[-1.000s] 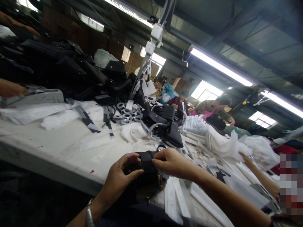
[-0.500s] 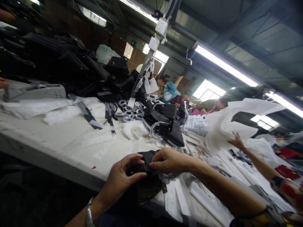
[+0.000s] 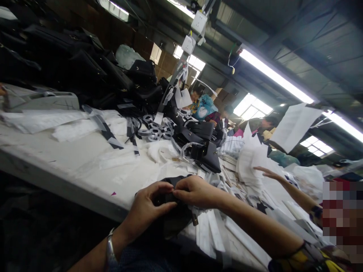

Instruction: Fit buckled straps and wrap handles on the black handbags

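A small black bag is held at the near edge of the table. My left hand, with a silver bangle at its wrist, curls round the top of the bag, thumb and fingers gripping it. My right hand pinches the same top part, its fingertips meeting those of the left. The exact piece between the fingertips is hidden. A small brown-gold piece hangs at the bag's right side.
The white table carries black bags, wrapped rings, wrapped straps and white strips. More black bags are heaped at left. On the right, a co-worker's hand is by white sheets.
My right hand has shifted slightly left, closer to the left fingertips. The co-worker's hand has moved left and the raised sheets have come down, with one sheet now apart in the air.
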Tool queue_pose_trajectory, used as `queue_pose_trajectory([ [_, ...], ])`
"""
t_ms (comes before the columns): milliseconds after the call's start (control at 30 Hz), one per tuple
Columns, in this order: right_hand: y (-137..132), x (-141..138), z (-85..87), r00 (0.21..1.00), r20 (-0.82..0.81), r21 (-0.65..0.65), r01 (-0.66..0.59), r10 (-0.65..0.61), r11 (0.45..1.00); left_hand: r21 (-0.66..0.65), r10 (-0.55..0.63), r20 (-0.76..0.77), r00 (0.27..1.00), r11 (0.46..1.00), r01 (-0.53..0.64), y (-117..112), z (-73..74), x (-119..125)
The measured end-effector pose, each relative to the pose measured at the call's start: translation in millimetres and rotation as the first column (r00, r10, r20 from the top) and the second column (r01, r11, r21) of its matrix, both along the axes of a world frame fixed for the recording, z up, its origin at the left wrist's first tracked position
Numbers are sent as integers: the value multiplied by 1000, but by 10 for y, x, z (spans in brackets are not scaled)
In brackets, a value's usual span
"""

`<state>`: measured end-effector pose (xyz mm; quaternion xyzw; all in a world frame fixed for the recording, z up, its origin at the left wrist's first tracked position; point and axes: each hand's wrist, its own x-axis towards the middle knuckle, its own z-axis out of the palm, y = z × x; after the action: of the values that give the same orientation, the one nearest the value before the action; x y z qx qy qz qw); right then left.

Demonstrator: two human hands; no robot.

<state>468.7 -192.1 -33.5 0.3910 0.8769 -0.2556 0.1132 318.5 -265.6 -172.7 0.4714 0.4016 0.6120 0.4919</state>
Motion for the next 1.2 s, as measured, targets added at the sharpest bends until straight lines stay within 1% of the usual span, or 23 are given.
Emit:
queue_pose_trajectory([
  [100, -74, -56, -37, 999, 27, 180, -42, 38, 983, 4, 40, -11, 999, 999, -40, 14, 8, -46],
  [200, -172, -68, -1, 993, 77, 390, -109, 85, 914, 42, 68, -114, 991, 997, -63, -18, 62, -142],
  [267, -208, -54, 28, 988, 105, 476, -153, 117, 866, 77, 112, -222, 969, 992, -97, -58, 104, -205],
  [367, -178, -36, 40, 975, 145, 515, -218, 167, 829, 206, 195, -363, 911, 970, -126, -107, 153, -268],
  [467, -78, -32, 32, 964, 69, 488, -258, 258, 834, 362, 235, -456, 858, 930, -63, -105, 190, -324],
  [533, -12, -35, 33, 947, 1, 426, -292, 323, 856, 463, 242, -516, 821, 886, 30, -69, 205, -388],
  [567, 11, -39, 36, 940, -16, 386, -309, 341, 869, 522, 257, -547, 797, 849, 85, -43, 207, -431],
  [633, 31, -56, 41, 937, -3, 323, -329, 348, 888, 636, 312, -594, 741, 746, 196, 11, 194, -532],
  [667, 29, -70, 42, 940, 19, 311, -329, 340, 892, 673, 341, -612, 713, 697, 245, 33, 180, -587],
  [700, 21, -87, 40, 943, 44, 313, -325, 329, 892, 696, 362, -627, 689, 659, 286, 48, 161, -641],
  [733, 9, -104, 35, 946, 70, 322, -322, 317, 890, 702, 372, -643, 670, 636, 320, 52, 139, -693],
  [767, -2, -119, 29, 946, 98, 336, -323, 309, 885, 697, 368, -658, 657, 627, 347, 45, 114, -743],
  [833, -15, -137, 13, 943, 152, 388, -334, 297, 859, 666, 343, -686, 642, 650, 365, -8, 61, -832],
  [867, -13, -136, 5, 940, 180, 428, -340, 289, 838, 648, 334, -694, 638, 675, 352, -54, 32, -873],
  [933, 8, -112, -10, 938, 234, 516, -341, 254, 785, 626, 351, -684, 639, 732, 268, -174, -36, -956],
  [1000, 36, -74, -22, 944, 261, 594, -322, 202, 737, 633, 422, -649, 633, 761, 143, -323, -130, -1043],
  [1067, 52, -44, -38, 950, 261, 654, -302, 168, 693, 661, 504, -610, 612, 750, 40, -482, -262, -1134],
  [1100, 52, -39, -48, 955, 252, 684, -292, 159, 668, 674, 536, -597, 597, 739, 11, -561, -341, -1176],
  [1167, 39, -47, -71, 962, 221, 734, -273, 162, 621, 687, 586, -579, 567, 725, -49, -710, -513, -1256],
  [1200, 31, -58, -81, 964, 199, 752, -264, 174, 604, 679, 603, -574, 555, 728, -89, -776, -602, -1295],
])
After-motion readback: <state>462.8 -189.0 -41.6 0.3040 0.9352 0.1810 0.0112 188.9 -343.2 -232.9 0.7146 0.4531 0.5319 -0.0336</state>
